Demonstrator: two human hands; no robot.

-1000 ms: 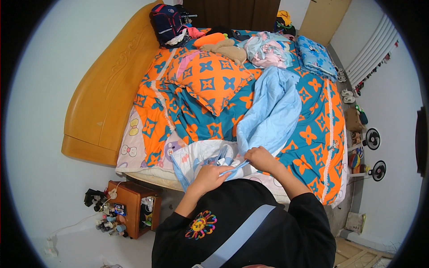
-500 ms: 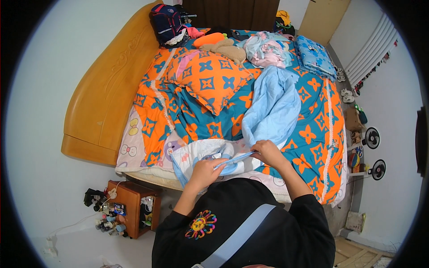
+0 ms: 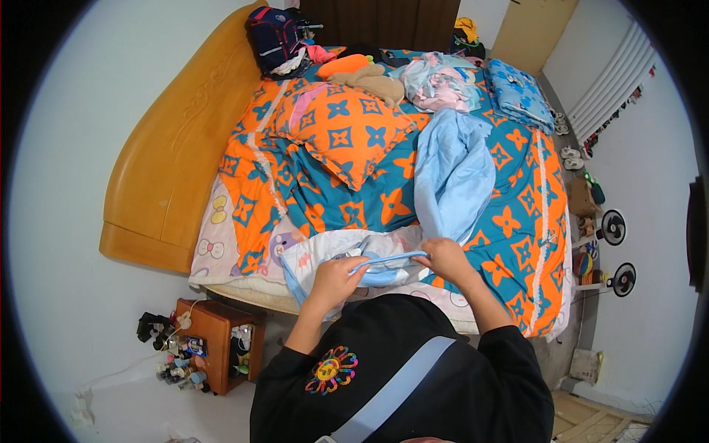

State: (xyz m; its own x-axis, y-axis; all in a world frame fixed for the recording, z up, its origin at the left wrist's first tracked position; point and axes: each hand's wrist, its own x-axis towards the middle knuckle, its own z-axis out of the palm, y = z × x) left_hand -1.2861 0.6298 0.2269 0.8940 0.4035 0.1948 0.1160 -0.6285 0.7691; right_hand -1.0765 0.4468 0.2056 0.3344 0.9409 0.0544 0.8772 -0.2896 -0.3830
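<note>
A light blue bedding cloth (image 3: 454, 173) with a white patterned side lies rumpled along the near side of the bed, one end trailing away from me. My left hand (image 3: 335, 282) pinches its blue edge between thumb and fingers. My right hand (image 3: 447, 261) grips the same edge further right. Between the two hands the edge is stretched nearly straight. Below it, the white printed part (image 3: 317, 251) spreads over the mattress side, with a blue border hanging to the left. I cannot tell whether the cloth is a sheet or a cover.
The bed has an orange and teal sheet (image 3: 509, 221). On it lie a matching pillow (image 3: 340, 129), a brown plush toy (image 3: 377, 85), crumpled pastel cloth (image 3: 439, 83) and a folded blue quilt (image 3: 517, 92). A wooden headboard (image 3: 177, 148) and nightstand (image 3: 218, 347) stand left; fans (image 3: 613, 227) right.
The edge between my hands has been drawn straighter and tighter. The long blue part beyond my right hand has shifted slightly right and narrowed. Both hands keep their grip.
</note>
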